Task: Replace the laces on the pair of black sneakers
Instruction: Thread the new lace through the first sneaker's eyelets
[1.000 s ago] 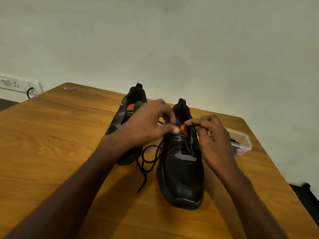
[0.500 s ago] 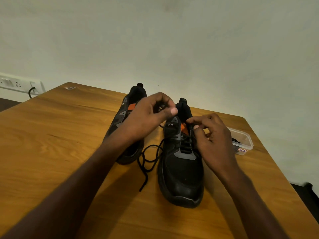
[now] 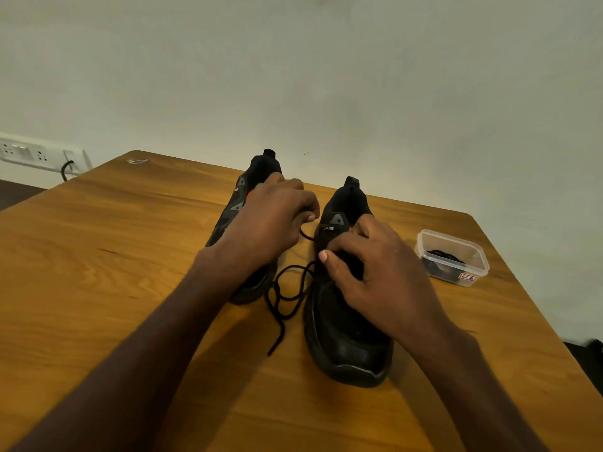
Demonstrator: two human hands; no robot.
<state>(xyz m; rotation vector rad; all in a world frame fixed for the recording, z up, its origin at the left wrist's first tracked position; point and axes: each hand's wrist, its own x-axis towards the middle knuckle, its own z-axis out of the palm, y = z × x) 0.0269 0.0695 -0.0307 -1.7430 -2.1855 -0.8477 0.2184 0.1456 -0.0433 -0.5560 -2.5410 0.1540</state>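
Head view: left hand [image 3: 270,220] pinches the black lace [image 3: 282,298] beside the near sneaker [image 3: 346,337]; right hand [image 3: 375,272] curls over its tongue, bracing. Slack loops between both sneakers on the table [image 3: 98,272]; a hasty tug could knot them.

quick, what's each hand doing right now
Left hand: fingers curled, pinching the thin black shoelace that trails onto the wooden table.
Right hand: fingers curled, gripping the lacing area of the nearer black sneaker.

Tub [image 3: 452,256] right of sneakers [image 3: 346,321], perhaps apart
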